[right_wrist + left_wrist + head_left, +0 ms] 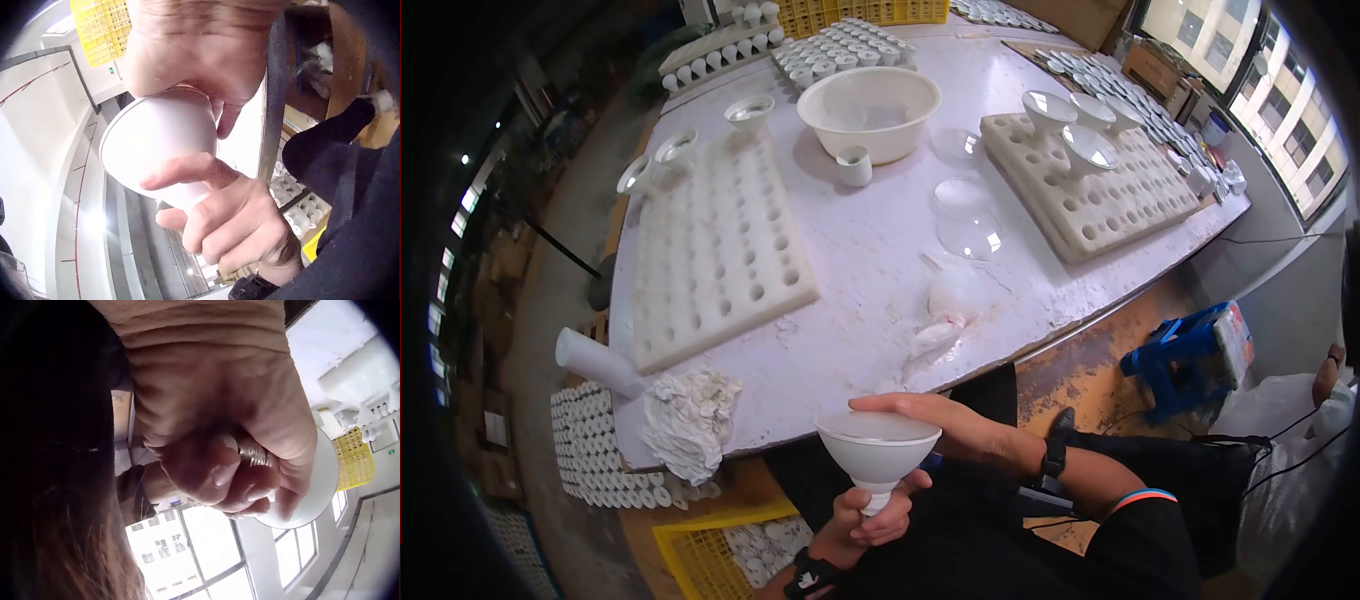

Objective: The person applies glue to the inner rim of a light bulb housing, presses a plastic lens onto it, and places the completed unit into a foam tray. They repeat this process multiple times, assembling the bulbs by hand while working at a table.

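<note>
A white cone-shaped lamp (878, 458) is upright near the table's front edge, its wide disc-covered mouth facing up. Curled fingers of my left hand (874, 522) grip its narrow neck from below; in the left wrist view, the left hand (225, 406) is closed round the threaded metal base (255, 454). My right hand (960, 425) rests at the lamp's rim, fingers extended along its far side. Seen from the right wrist, the right hand (200, 50) touches the rim of the lamp (159, 137), while a left index finger lies along the cone. Part of the rim is hidden by the right hand.
Two foam trays with holes (725, 250) (1100, 190) hold several lamps. Between them are a white basin (870, 105), a small cup (854, 168) and clear discs (970, 235). Crumpled cloth (690, 425) lies front left, a plastic bag (945, 320) centrally, a yellow crate (690, 555) below.
</note>
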`<control>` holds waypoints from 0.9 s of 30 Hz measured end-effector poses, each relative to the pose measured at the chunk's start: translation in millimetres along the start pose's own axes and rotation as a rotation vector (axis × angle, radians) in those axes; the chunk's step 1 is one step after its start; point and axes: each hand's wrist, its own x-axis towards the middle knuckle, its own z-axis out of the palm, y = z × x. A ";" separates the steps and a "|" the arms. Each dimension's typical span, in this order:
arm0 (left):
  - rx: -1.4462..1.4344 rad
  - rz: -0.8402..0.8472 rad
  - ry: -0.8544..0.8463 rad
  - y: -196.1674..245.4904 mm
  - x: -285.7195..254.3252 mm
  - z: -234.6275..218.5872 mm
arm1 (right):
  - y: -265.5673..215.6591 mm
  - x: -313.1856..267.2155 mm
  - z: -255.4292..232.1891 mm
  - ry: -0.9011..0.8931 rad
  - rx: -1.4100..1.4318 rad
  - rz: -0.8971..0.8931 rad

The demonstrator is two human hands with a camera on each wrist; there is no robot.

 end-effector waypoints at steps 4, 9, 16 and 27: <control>-0.106 0.124 -0.105 -6.7 1.2 -2.8 | 8.8 5.6 0.6 -0.020 0.092 -0.011; -0.137 0.136 -0.127 -8.7 -1.0 -5.3 | 4.6 3.6 3.7 -0.010 0.004 0.015; 0.477 0.109 0.508 29.7 -3.1 14.5 | 29.6 2.1 -18.8 0.537 -0.332 -0.179; 1.860 0.108 1.054 130.5 16.8 -4.0 | -16.7 -1.4 -102.7 1.198 -0.892 -0.702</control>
